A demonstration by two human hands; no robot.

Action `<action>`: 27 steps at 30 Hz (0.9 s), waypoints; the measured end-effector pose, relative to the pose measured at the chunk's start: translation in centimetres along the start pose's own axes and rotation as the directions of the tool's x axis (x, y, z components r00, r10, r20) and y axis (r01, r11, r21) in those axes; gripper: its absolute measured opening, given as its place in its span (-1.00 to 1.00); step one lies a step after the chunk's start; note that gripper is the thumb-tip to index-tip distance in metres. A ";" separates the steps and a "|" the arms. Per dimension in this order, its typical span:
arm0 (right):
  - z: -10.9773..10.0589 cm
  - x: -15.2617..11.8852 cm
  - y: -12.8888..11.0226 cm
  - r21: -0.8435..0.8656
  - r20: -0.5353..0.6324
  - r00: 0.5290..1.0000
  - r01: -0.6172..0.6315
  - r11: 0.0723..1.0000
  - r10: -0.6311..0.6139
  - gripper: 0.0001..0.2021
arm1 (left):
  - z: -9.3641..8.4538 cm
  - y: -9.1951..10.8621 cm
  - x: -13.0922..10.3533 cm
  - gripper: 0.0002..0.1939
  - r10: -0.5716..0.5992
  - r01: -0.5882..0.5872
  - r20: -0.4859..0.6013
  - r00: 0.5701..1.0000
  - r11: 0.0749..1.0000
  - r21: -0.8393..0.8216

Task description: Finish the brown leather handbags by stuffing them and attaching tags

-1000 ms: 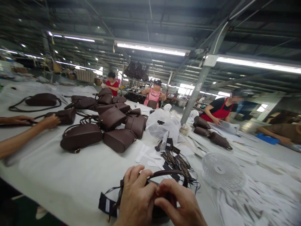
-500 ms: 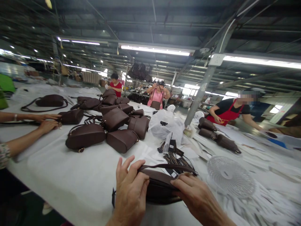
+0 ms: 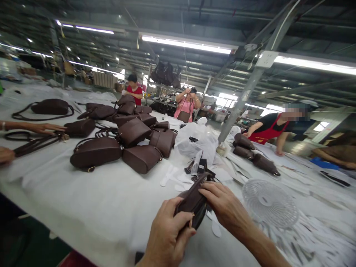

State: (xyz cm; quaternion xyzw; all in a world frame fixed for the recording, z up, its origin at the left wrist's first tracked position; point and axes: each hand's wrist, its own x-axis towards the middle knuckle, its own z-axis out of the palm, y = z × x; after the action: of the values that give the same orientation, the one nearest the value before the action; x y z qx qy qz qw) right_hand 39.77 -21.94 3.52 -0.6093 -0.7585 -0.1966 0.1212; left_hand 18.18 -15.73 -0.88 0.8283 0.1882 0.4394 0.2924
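A dark brown handbag [image 3: 198, 188] is tilted between my hands over the table's near side, its strap side turned up. My left hand [image 3: 168, 230] is closed on the bag's near end, with a small gold-coloured metal piece, perhaps a zipper pull, showing at thumb and forefinger. Across the bag's right side, my right hand [image 3: 222, 202] is closed with its fingers over the upper edge. Its thumb is hidden. Just beyond the bag lie several black hang tags [image 3: 202, 165] by a crumpled white plastic bag [image 3: 191, 139].
Brown handbags [image 3: 135, 132] are heaped on the white-covered table [image 3: 91, 200]. A co-worker's hand [image 3: 46, 128] touches a bag at left. A round white fan grille [image 3: 269, 203] lies at right, near a slanted post [image 3: 239, 100]. Several people stand beyond the table.
The handbag has turned from lying crosswise to pointing away from me. My left hand has shifted to its near end, by the metal piece. At left, one co-worker's hand has drawn back.
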 end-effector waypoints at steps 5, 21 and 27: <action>0.3 -1.3 -4.3 0.300 0.003 1.000 0.017 0.954 -0.018 -0.40 | -0.3 -1.0 -0.1 -0.75 0.013 -0.014 -0.029 0.999 0.998 -0.060; 1.7 0.6 -5.1 0.424 -0.191 0.975 -0.022 0.905 0.113 -0.76 | -4.1 -1.6 6.2 -0.04 -0.551 0.593 0.414 0.724 0.192 -0.782; 1.7 0.9 -4.9 0.357 -0.236 0.971 0.046 0.933 0.042 -0.73 | -5.0 -1.9 8.3 -0.77 -0.454 0.548 0.392 0.800 0.819 -0.170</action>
State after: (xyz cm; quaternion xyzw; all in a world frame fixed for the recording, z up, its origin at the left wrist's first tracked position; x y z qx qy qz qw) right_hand 34.88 -21.32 1.63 -0.5478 -0.7621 -0.1265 0.3211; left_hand 18.43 -7.95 5.18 0.7608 0.2872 0.2203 0.5386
